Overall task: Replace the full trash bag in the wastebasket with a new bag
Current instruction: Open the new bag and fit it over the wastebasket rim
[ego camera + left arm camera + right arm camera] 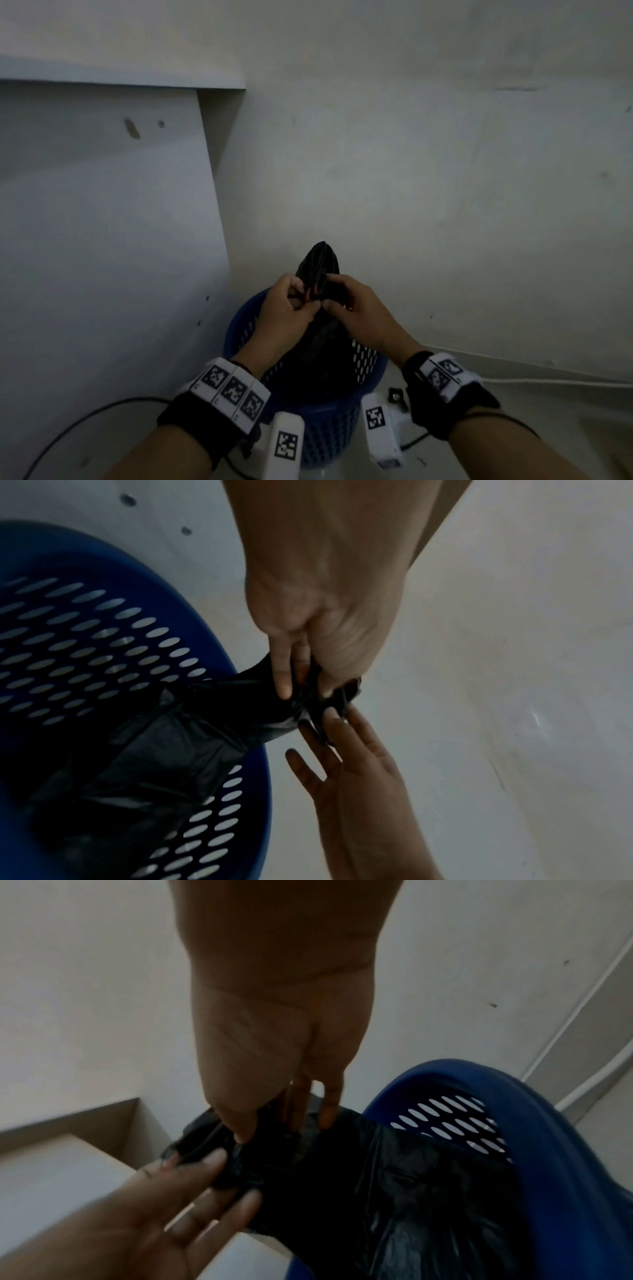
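Note:
A blue perforated wastebasket (325,442) stands on the floor in a corner, holding a black trash bag (322,263). The bag's top is gathered into a neck that rises above the rim. My left hand (301,303) pinches this neck from the left. My right hand (330,301) pinches it from the right, and the fingertips of the two hands almost meet. In the left wrist view my left hand (301,691) nips the bunched bag (192,723) beside the basket (137,572). The right wrist view shows my right hand (284,1129) gripping the bag (411,1177) over the basket (565,1150).
A white cabinet panel (102,205) stands close on the left and a white wall (411,171) is just behind the basket. A black cable (85,421) lies on the floor at left. A small black knob (395,397) and a white cord (513,380) lie at right.

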Available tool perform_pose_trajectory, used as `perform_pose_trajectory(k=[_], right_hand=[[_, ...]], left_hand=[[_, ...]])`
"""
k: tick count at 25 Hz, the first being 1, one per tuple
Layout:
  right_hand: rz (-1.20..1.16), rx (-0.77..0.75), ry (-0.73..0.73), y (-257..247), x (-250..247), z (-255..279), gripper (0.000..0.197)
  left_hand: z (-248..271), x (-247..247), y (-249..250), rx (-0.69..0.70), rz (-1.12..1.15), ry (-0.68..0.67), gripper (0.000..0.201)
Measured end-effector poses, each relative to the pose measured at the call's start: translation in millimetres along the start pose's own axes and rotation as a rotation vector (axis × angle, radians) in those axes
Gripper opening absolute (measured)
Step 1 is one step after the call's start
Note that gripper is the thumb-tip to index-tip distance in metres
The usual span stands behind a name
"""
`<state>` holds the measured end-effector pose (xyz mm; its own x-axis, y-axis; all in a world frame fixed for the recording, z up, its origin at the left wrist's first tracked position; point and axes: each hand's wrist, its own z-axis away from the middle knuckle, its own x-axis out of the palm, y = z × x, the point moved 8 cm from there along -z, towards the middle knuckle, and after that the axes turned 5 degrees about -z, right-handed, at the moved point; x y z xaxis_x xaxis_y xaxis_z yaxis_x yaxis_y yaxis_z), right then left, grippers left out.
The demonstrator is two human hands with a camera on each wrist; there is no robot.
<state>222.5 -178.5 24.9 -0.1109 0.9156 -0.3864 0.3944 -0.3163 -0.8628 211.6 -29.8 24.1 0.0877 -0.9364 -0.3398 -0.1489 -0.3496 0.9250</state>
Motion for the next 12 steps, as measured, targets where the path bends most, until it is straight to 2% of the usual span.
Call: perform_pose_trajectory(k=[3, 5, 6, 9, 11, 12], right_hand=[[-0.028, -0.073, 0.039, -0.4, 6.5, 3.9, 0.028], [-0.004, -0.095, -0.004, -3.3, 16.8, 6.3, 0.028], [0.126, -0.121, 0.004, -4.4, 18.0, 5.8, 0.032], [0.718, -0.211, 0.096, -19.1, 18.2, 9.4, 0.064], [0.86, -0.293, 0.163, -34.1, 17.2, 12.4, 0.072], [0.9, -0.344, 0.192, -41.9, 18.5, 14.1, 0.069]], left_hand=[[8.0, 15.4, -12.2, -0.245, 0.364, -0.14, 0.023], [11.5, 9.6, -18.5, -0.31, 0.466, -0.139, 0.029], [10.2, 4.0, -20.9, -0.319, 0.484, -0.114, 0.026], [9.1, -13.2, -22.3, -0.344, 0.612, -0.046, 0.013], [8.6, -16.1, -22.3, -0.344, 0.681, -0.059, 0.011], [9.6, -15.2, -21.7, -0.333, 0.679, -0.075, 0.011]])
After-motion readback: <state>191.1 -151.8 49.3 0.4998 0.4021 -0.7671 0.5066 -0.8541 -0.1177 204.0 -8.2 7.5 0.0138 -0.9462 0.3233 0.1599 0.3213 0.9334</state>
